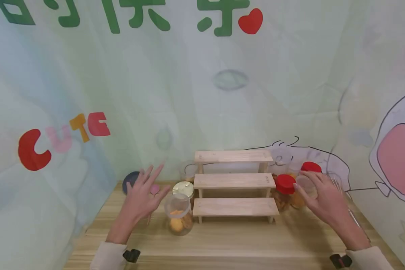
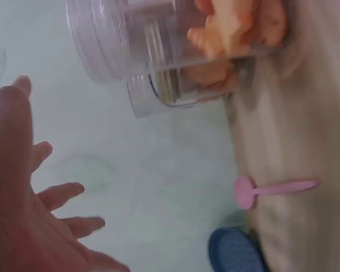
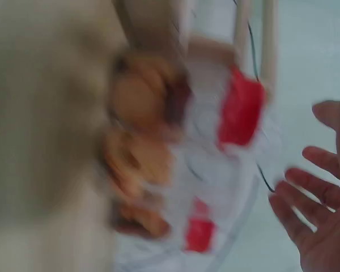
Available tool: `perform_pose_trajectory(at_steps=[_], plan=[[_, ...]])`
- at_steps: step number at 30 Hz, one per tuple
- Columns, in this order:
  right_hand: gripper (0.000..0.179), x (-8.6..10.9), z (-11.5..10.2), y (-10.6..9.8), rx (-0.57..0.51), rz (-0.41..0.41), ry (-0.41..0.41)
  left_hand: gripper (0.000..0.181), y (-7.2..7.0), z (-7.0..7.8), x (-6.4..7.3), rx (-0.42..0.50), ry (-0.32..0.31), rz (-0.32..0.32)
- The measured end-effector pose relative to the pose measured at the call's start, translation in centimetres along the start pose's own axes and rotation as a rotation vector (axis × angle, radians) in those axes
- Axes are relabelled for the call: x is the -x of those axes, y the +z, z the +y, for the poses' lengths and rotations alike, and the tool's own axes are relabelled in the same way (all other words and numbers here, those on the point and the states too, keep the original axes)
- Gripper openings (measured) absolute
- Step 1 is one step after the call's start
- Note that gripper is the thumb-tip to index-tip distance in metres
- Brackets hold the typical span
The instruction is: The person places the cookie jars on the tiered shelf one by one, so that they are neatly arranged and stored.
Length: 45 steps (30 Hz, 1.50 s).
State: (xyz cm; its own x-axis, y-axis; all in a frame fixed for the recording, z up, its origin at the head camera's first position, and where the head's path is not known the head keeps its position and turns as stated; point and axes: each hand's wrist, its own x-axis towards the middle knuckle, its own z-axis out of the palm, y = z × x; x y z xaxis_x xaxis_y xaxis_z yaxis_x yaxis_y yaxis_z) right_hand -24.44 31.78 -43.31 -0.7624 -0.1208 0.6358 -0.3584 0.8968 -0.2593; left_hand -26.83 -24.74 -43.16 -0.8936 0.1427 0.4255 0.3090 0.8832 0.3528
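Observation:
With fingers spread, my left hand [image 1: 142, 195] is raised over the left part of the table and holds nothing. Nearest to it is a lidless clear jar of cookies [image 1: 179, 221], apart from the fingers in the left wrist view. A pink spoon [image 2: 283, 188] and a dark blue round item [image 2: 235, 249] lie beyond that hand. On the other side my right hand [image 1: 329, 198] is up beside several cookie jars, its fingers loosely extended and holding nothing. One jar has a red lid [image 1: 285, 183]; behind it is another red lid [image 1: 311, 167]. A clear lidless jar [image 1: 307, 187] is partly hidden by the hand.
A three-step wooden rack [image 1: 234, 207] stands mid-table, its treads bare. Left of it sits a pale round lid [image 1: 183, 189] on a jar. Metal wire-like rods [image 1: 337, 183] show past the right hand. A printed cloth [image 1: 189, 105] hangs behind and along the sides.

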Motion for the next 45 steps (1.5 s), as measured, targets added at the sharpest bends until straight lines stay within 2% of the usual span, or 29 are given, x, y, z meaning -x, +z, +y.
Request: perform_pose_trajectory(at_steps=[3, 6, 8, 11, 15, 20, 24, 29, 32, 35, 41, 45], plan=[[0.021, 1.7, -0.8, 2.4, -0.148, -0.012, 0.01, 0.074, 0.2, -0.6, 1.9, 0.141, 0.052, 0.013], [0.009, 3.0, -0.9, 4.6, -0.277, -0.123, 0.096, 0.064, 1.0, -0.9, 3.4, 0.262, 0.119, 0.013], [0.007, 3.7, -0.7, 5.7, -0.352, -0.2, 0.163, 0.06, 1.9, -0.8, 4.3, 0.337, 0.151, -0.018], [0.013, 4.5, -0.4, 7.0, -0.465, -0.284, 0.266, 0.07, 3.2, -0.3, 5.3, 0.44, 0.157, -0.093], [0.026, 4.9, -0.2, 7.9, -0.575, -0.328, 0.371, 0.09, 4.6, 0.5, 5.9, 0.48, 0.119, -0.098], [0.035, 4.5, 0.0, 8.4, -0.632, -0.367, 0.456, 0.089, 5.1, 1.1, 5.5, 0.456, 0.103, -0.043], [0.039, 4.4, 0.2, 8.7, -0.753, -0.408, 0.546, 0.085, 4.4, 1.5, 5.3, 0.463, 0.108, -0.001], [0.049, 4.4, 0.5, 8.9, -0.916, -0.423, 0.644, 0.081, 3.0, 2.3, 4.5, 0.451, 0.136, 0.069], [0.057, 4.6, 0.7, 8.8, -0.989, -0.46, 0.687, 0.084, 2.1, 3.5, 3.8, 0.447, 0.119, 0.092], [0.063, 4.7, 1.0, 8.7, -1.051, -0.506, 0.71, 0.085, 1.9, 4.8, 3.1, 0.46, 0.089, 0.106], [0.064, 4.8, 1.2, 8.7, -1.101, -0.575, 0.73, 0.085, 2.6, 7.4, 0.7, 0.528, 0.108, 0.118], [0.061, 5.2, 1.0, 8.6, -1.115, -0.595, 0.734, 0.083, 3.2, 9.4, -1.2, 0.62, 0.129, 0.123]])
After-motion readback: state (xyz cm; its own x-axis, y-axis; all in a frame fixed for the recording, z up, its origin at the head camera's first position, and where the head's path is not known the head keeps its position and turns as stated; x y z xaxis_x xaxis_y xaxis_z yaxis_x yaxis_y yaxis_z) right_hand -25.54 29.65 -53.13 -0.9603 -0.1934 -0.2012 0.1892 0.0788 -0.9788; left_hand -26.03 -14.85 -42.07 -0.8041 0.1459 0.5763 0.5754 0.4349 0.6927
